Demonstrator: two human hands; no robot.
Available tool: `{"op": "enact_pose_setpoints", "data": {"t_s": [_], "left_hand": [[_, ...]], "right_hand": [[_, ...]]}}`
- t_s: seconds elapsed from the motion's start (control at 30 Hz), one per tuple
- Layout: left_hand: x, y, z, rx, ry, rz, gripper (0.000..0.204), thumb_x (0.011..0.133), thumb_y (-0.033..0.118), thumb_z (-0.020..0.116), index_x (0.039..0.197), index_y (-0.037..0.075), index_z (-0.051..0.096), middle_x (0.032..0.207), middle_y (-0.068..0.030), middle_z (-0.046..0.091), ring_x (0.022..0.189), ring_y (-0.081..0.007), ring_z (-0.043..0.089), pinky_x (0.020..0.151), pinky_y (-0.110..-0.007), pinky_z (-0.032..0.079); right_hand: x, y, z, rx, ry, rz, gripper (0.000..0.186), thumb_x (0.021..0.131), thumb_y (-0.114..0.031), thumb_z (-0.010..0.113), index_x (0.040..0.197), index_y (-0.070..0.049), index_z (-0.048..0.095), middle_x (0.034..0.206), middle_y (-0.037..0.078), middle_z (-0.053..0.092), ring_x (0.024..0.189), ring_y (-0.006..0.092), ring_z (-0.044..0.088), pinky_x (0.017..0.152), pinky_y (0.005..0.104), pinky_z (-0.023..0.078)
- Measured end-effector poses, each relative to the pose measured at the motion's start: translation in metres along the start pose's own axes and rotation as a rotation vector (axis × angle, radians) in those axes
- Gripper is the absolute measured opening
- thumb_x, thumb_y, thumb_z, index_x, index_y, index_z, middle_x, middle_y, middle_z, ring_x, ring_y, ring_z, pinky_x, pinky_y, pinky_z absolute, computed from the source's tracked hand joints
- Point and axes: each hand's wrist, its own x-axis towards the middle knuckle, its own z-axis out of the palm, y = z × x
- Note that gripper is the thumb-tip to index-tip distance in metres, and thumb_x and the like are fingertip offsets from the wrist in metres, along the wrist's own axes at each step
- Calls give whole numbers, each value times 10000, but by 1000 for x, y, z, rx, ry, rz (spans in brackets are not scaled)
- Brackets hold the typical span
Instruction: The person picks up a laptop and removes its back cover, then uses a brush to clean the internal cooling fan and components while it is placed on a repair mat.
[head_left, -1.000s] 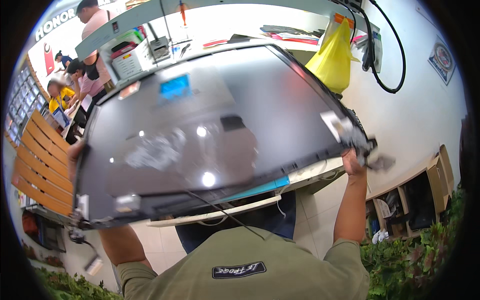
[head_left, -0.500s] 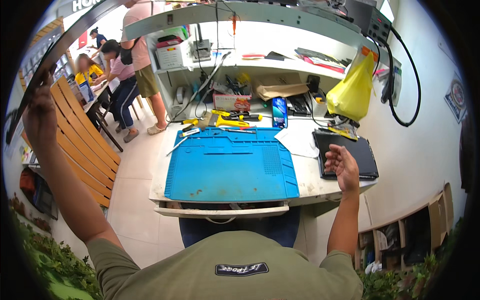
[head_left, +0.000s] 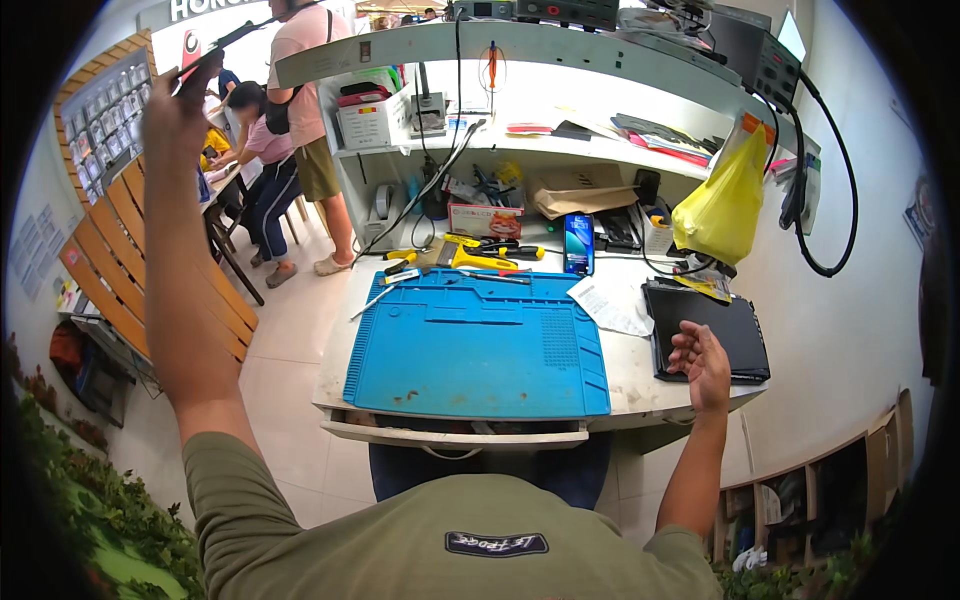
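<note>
Panel [head_left: 231, 38], thin and dark at half past ten in view, could tip or slip, because only your left hand [head_left: 175, 115] appears clamped on it while your right hand [head_left: 703, 362], loosely curled and empty, hovers toward half past three.

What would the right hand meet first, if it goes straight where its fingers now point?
Probably the flat black device, visible beyond the right hand in this view, though height is unclear.
</note>
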Motion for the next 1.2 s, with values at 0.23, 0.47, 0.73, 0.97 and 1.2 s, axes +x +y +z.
{"op": "enact_pose_setpoints", "data": {"t_s": [0.23, 0.47, 0.73, 0.97, 1.2], "left_hand": [[-18, -92, 82, 1429, -163, 761, 359, 1009, 217, 689, 1262, -37, 666, 1073, -215, 756, 952, -358, 763, 830, -486, 616], [-81, -189, 75, 1598, -489, 366, 377, 995, 187, 712, 1303, -24, 660, 1071, -181, 749, 936, -307, 750, 820, -447, 613], [-135, -194, 78, 1480, -559, 210, 413, 979, 153, 738, 1349, -9, 653, 1068, -142, 740, 917, -249, 736, 809, -403, 609], [-216, -105, 100, 1081, -414, 317, 455, 966, 122, 761, 1390, 4, 647, 1066, -108, 733, 900, -197, 723, 799, -364, 606], [-405, -47, 243, 147, -984, -309, 505, 952, 92, 784, 1431, 17, 641, 1063, -73, 725, 884, -146, 711, 790, -325, 603]], "right_hand": [[-39, -1, -51, -1, 121, -89, 524, 1137, -439, 568, 1393, 10, 652, 1082, 107, 724, 871, 182, 685, 779, 355, 579], [-44, -12, -79, 27, 335, -137, 460, 1131, -422, 597, 1270, 5, 699, 1042, 80, 749, 817, 149, 698, 718, 322, 580], [-25, -8, -181, -486, 723, -111, 428, 1069, -417, 683, 1184, -10, 750, 1001, 55, 739, 813, 112, 658, 663, 277, 555], [31, -5, -271, -1143, 916, 59, 509, 996, -445, 710, 1250, -10, 783, 1208, 202, 800, 1140, 338, 763, 1024, 419, 567], [66, -1, -303, -1506, 736, 264, 446, 990, -423, 701, 1219, -59, 816, 1226, 197, 792, 1149, 370, 756, 1031, 444, 576]]}}
